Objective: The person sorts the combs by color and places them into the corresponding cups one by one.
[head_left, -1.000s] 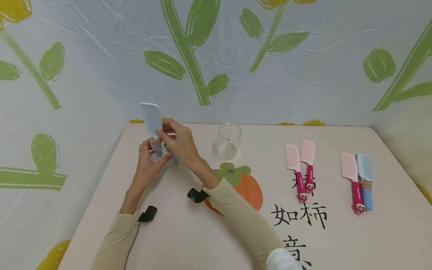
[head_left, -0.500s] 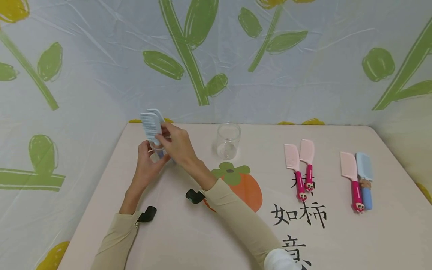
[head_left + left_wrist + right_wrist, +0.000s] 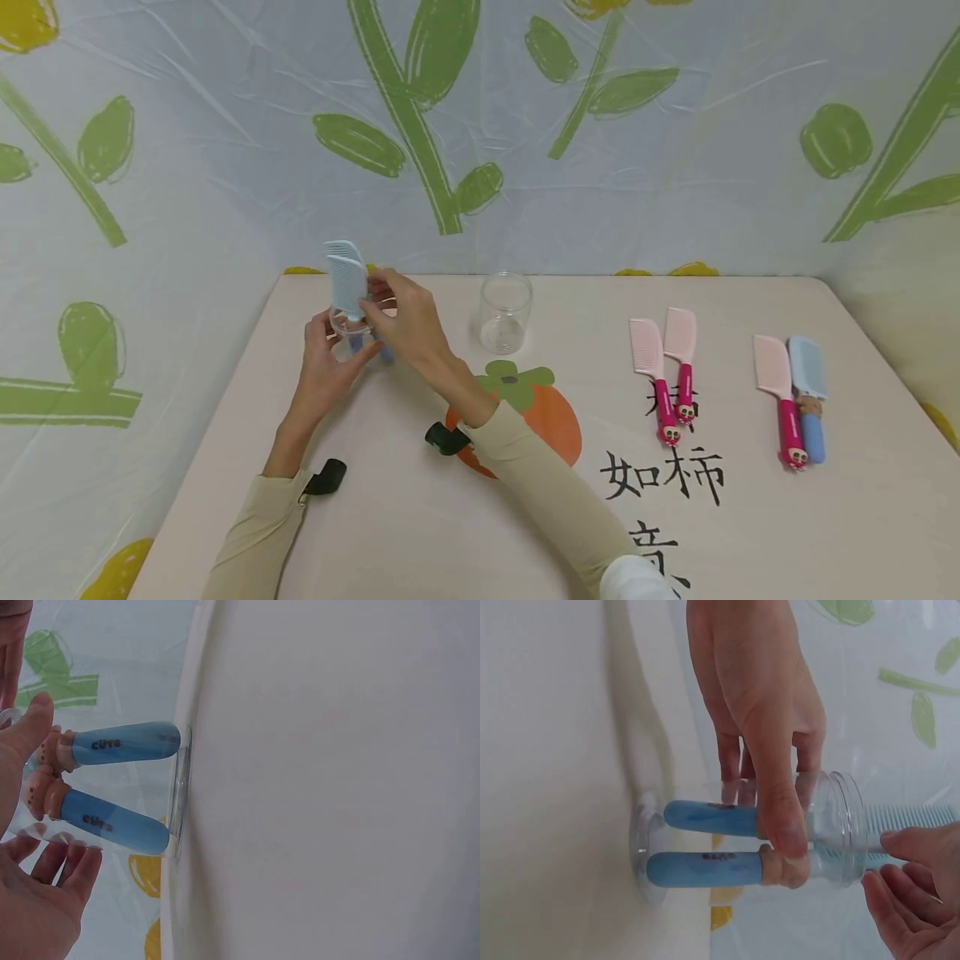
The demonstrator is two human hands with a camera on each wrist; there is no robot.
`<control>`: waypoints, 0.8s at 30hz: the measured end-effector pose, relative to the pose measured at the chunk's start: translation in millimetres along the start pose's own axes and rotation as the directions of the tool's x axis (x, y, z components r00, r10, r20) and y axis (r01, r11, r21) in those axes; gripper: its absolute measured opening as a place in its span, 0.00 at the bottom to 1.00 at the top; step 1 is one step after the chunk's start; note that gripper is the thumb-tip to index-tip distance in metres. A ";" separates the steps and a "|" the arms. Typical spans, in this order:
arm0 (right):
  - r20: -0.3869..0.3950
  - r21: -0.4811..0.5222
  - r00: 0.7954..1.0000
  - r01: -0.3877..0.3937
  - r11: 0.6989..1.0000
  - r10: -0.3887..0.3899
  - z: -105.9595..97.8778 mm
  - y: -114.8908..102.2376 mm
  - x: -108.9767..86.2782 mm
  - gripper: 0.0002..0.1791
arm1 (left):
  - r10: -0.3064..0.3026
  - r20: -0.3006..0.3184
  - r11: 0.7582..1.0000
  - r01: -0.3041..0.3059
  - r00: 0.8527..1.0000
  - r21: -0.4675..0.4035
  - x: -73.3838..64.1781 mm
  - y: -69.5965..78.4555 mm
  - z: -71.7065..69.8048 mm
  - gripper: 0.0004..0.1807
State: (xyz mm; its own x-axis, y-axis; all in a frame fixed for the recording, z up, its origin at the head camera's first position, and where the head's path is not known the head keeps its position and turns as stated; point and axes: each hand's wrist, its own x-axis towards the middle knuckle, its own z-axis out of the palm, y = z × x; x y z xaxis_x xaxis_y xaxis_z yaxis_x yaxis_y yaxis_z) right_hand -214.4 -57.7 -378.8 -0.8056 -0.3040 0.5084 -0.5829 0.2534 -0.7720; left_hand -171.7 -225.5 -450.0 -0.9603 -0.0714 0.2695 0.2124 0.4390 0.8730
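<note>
A clear jar (image 3: 340,328) stands at the table's back left, with my left hand (image 3: 326,367) wrapped round it, thumb and fingers on opposite sides. Two light blue combs are in it, teeth parts sticking up past the rim. Their blue handles, marked "CUTE", point down inside; the left wrist view shows an upper handle (image 3: 124,742) and a lower handle (image 3: 112,821) near the jar's bottom. My right hand (image 3: 412,321) pinches the front comb (image 3: 348,287) just above the rim. Behind it the rear comb (image 3: 342,247) is partly covered.
To the right of my hands stands a second clear jar (image 3: 506,312). Farther right lie pink combs with magenta handles, one pair (image 3: 648,346) together, and another pink comb (image 3: 772,364) beside a light blue comb (image 3: 807,367). A patterned sheet (image 3: 247,167) hangs behind the table.
The front comb has dropped lower into the left jar with my right hand, then moved slightly right. The rear comb's top has come into view. My left hand stays on the jar.
</note>
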 end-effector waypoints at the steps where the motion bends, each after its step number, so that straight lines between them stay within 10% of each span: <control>1: 0.009 0.004 1.000 0.001 1.000 -0.001 -1.8 1.0 -0.7 0.17 | -0.001 -0.001 1.000 0.001 1.000 0.002 -0.1 0.4 0.3 0.47; 24: 0.051 0.060 0.998 0.021 0.998 -0.025 -52.4 9.1 -28.3 0.09 | -0.033 -0.010 0.999 0.033 0.999 0.010 0.1 2.5 2.6 0.46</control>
State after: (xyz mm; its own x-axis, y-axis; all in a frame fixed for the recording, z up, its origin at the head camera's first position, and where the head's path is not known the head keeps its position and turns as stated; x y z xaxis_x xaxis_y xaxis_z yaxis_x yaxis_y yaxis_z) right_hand -202.4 1.3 -380.2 -0.7846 -0.3570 0.5070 -0.5927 0.1915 -0.7823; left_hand -171.7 -222.1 -448.8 -0.9650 -0.0942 0.2448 0.1790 0.4458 0.8771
